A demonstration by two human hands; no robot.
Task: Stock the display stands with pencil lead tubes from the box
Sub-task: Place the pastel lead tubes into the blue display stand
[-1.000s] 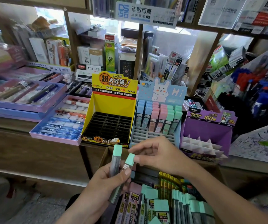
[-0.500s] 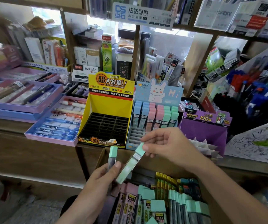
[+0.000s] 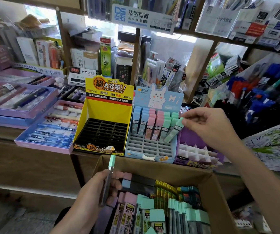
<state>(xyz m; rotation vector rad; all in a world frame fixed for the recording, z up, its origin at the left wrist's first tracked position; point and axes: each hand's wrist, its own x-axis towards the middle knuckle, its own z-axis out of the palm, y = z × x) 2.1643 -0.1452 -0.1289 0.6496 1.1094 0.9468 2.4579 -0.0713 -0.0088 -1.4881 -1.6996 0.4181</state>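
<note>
Lifted since half a second ago from over the cardboard box to the blue stand: one green-capped tube, pinched in right hand, lower end at the right-hand slots. Gripped upright in left hand over the box: second tube. Three stands counted: yellow stand reading "24PCS", "2B/0.5MM"; blue reading "Hi"; purple stand.

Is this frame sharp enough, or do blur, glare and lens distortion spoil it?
Head view: centre is sharp, print on the yellow stand readable and the right hand crisp; purple trays at left and pens at right smear; window behind is blown out; shelf boards bow.
</note>
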